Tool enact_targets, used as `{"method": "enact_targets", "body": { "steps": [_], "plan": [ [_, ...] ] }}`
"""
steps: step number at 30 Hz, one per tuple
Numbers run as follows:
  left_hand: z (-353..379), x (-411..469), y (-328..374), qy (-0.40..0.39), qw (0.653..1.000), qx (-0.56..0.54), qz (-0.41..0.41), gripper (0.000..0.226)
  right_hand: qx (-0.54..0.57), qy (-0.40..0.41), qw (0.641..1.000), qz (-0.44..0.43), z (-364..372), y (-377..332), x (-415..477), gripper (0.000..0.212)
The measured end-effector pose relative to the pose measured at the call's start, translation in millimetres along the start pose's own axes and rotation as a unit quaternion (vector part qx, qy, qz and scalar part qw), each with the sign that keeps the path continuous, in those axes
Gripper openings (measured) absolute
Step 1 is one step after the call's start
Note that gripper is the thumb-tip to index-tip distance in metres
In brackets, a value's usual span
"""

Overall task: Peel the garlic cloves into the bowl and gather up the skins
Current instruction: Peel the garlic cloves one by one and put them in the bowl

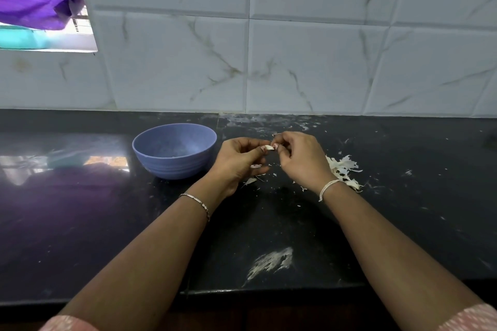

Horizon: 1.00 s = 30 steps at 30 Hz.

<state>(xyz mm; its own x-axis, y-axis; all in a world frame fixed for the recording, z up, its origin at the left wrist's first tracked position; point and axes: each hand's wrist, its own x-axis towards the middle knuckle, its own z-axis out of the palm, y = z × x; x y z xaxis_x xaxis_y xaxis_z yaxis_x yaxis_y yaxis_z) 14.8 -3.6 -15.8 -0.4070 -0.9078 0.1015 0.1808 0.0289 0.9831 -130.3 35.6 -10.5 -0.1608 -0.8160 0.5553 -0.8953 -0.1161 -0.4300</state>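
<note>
- While sitting just left of the left hand (239, 161), the smooth blue bowl (172, 166) is waiting for cloves.
- That hand is pinching the pale garlic clove (269, 147) steady.
- Opposite, the right hand (301, 158) is pinching its papery tip, probably to strip it.
- Flaky skins (344, 169) are heaping just right of that hand.

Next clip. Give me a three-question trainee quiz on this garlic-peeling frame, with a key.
1. True or false: the garlic clove is pinched between the left hand and the right hand.
2. Fill in: the bowl stands to the ____ of both hands.
3. The biggest pile of skins lies: A) inside the bowl; B) on the counter beside the right wrist; C) left of the bowl.
Key: 1 true; 2 left; 3 B.
</note>
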Motion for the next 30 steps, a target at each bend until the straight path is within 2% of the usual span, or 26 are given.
{"method": "enact_targets", "body": {
  "steps": [5,10,13,15,16,19,22,24,30],
  "plan": [
    [-0.3,1.2,0.2,0.006,1.000,0.007,0.005,0.015,0.082,-0.004,0.996,0.028,-1.3,-0.9,1.0,0.012],
    [0.5,1.9,-1.5,-0.004,1.000,0.011,0.002,0.012,-0.045,-0.007,0.999,0.012,-15.0,13.5,3.4,0.016],
    [0.4,2.8,-1.8,-0.008,1.000,0.014,0.001,0.012,-0.071,-0.031,0.996,0.034,-22.7,19.8,3.0,0.015],
    [0.2,2.7,-1.9,-0.008,1.000,0.017,0.002,0.012,-0.075,-0.015,0.996,0.038,-23.9,16.7,2.9,0.005],
    [-0.1,2.4,-2.0,-0.008,1.000,0.019,0.003,0.012,-0.071,-0.002,0.997,0.037,-23.2,14.2,3.1,0.009],
    [0.1,1.5,-2.3,-0.007,0.999,0.027,0.015,0.012,0.041,0.019,0.999,0.031,-19.3,9.7,4.2,0.025],
    [0.9,1.0,-2.4,-0.004,0.999,0.037,0.026,0.012,0.168,-0.021,0.985,0.033,-14.2,4.6,3.2,0.019],
    [0.8,1.6,-2.6,0.001,0.999,0.043,0.027,0.014,0.164,-0.046,0.985,0.034,-9.1,5.4,3.6,0.017],
    [-0.4,1.0,-2.2,0.002,0.999,0.033,0.025,0.017,0.123,-0.046,0.991,0.021,-8.1,7.9,3.7,0.013]
  ]
}}
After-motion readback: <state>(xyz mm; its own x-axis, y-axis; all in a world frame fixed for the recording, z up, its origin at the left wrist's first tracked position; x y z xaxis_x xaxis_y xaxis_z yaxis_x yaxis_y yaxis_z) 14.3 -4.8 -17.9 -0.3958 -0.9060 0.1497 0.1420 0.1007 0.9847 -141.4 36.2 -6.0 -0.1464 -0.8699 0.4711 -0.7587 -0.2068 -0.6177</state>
